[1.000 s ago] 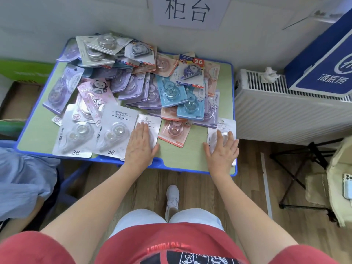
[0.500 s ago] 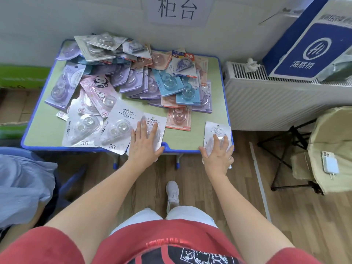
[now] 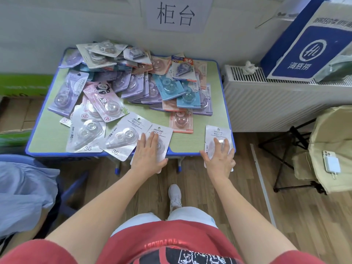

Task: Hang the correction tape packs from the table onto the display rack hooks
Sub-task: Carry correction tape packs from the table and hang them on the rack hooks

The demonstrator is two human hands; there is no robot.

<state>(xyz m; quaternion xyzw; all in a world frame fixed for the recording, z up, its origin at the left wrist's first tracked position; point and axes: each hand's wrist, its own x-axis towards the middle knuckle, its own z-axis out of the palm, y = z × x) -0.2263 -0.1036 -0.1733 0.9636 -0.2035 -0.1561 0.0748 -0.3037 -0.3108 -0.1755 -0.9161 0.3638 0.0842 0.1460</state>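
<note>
A person in a red shirt (image 3: 171, 237) stands at a small blue-rimmed table (image 3: 47, 136). The left hand (image 3: 148, 157) lies flat, fingers straight, on a white correction tape pack (image 3: 162, 133) at the table's near edge. The right hand (image 3: 219, 159) presses, fingers spread, on a second white pack (image 3: 217, 133) at the near right corner. Neither hand clasps anything. Both packs have slid toward the person over the last second and now overhang the edge, which likely lets fingers get beneath to lift them. Beyond, a heap of coloured packs (image 3: 133, 82) covers the table's far half. No display rack is in view.
</note>
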